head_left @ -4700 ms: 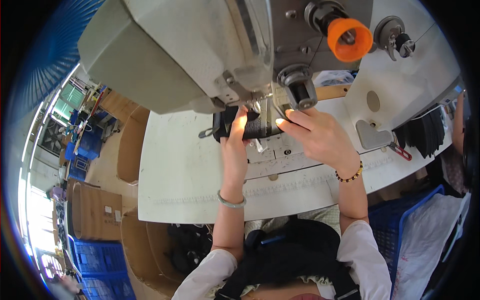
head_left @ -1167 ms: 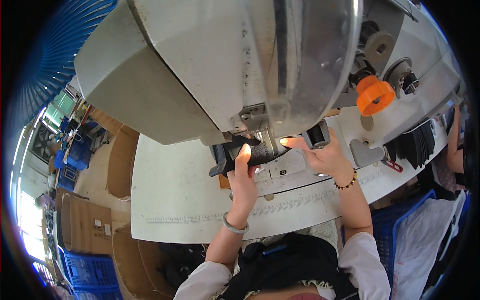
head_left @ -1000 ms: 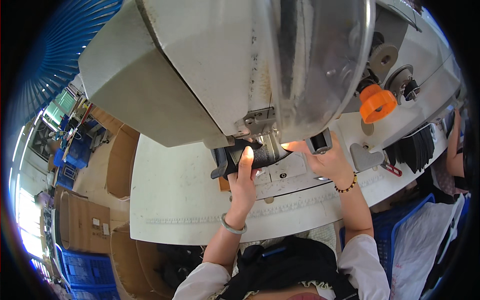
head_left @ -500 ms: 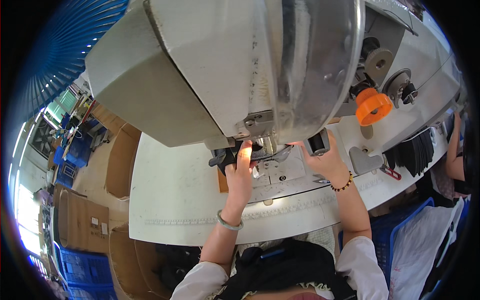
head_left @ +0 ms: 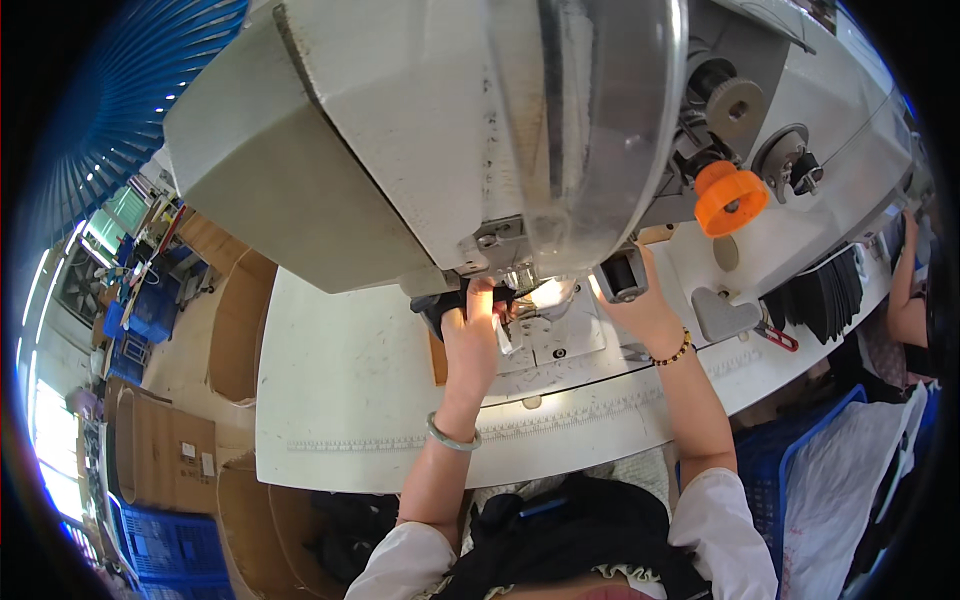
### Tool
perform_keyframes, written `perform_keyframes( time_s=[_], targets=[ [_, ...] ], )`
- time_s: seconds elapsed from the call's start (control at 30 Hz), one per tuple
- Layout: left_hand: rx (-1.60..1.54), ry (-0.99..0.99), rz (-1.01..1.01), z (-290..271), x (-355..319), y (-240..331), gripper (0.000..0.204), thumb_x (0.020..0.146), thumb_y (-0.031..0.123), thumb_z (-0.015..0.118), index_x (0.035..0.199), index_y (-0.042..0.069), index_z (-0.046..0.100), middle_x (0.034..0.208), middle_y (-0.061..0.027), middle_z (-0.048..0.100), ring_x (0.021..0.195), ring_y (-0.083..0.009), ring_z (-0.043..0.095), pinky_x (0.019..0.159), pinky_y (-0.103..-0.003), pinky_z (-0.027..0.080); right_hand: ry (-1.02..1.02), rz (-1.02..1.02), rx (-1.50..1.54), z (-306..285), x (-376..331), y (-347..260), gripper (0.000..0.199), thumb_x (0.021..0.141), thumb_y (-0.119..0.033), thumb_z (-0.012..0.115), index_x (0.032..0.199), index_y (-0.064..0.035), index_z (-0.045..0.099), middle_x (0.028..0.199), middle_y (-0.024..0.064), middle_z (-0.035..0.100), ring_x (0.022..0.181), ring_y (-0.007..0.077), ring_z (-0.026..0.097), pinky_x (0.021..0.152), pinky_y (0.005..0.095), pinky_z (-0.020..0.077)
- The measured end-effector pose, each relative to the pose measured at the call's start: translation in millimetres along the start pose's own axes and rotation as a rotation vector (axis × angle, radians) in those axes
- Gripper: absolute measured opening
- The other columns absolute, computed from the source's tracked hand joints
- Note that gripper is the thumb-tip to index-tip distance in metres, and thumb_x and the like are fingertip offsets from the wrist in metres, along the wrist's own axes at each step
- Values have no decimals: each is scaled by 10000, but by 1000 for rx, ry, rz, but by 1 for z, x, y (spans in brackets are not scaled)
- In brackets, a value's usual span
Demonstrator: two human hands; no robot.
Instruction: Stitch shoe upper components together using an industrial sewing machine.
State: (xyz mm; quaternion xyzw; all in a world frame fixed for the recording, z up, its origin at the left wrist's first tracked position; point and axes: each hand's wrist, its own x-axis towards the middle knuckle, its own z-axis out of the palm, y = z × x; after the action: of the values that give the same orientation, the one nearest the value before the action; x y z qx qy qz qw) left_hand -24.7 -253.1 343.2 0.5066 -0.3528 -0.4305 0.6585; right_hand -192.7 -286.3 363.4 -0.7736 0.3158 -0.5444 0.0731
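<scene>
A large white sewing machine (head_left: pixel 420 130) spans the view above a white table. My left hand (head_left: pixel 468 350) is closed on a black fabric piece (head_left: pixel 430 312) just left of the lit needle area (head_left: pixel 520 282); its fingertips go out of sight under the machine head. My right hand (head_left: pixel 643 312) is right of the needle, beside a grey block (head_left: pixel 622 272) on the machine that hides most of its fingers. The thumb side shows, but whether that hand grips anything is hidden. Under the needle lies a light metal plate (head_left: pixel 560 350).
Right of my right hand are a grey pad (head_left: pixel 725 315), red-handled snips (head_left: pixel 776 337) and a stack of black pieces (head_left: pixel 822 300). An orange knob (head_left: pixel 730 198) juts from the machine. A blue crate (head_left: pixel 765 480), cardboard boxes (head_left: pixel 165 440) and another person's arm (head_left: pixel 905 290) surround the table.
The dark piece has moved left from beneath the needle, along with my left hand. My right hand no longer reaches its right end. The whole view has shifted slightly.
</scene>
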Motion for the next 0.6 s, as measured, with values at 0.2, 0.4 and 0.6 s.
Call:
perform_keyframes(
  time_s=[0.2,0.4,0.6],
  targets=[
    [-30,-97,48,-3,4,3,277,877,245,479,813,-12,563,666,-41,526,617,-97,486,544,-215,371,50,0,42,5,-6,3,118,684,85,543,777,50,606,893,134,501,753,270,569,630,317,455],
    [-63,-147,56,-6,13,-2,311,880,250,471,777,-30,558,671,-46,538,618,-106,486,566,-226,372,16,56,3,13,-5,14,84,687,83,545,758,70,588,892,148,488,755,274,573,641,318,458],
    [-83,-141,55,-5,11,-3,321,885,258,474,776,-34,553,688,-45,538,621,-103,479,579,-225,373,25,19,9,15,-9,19,44,688,66,556,731,73,565,876,149,482,700,271,554,623,319,448]
  ],
)
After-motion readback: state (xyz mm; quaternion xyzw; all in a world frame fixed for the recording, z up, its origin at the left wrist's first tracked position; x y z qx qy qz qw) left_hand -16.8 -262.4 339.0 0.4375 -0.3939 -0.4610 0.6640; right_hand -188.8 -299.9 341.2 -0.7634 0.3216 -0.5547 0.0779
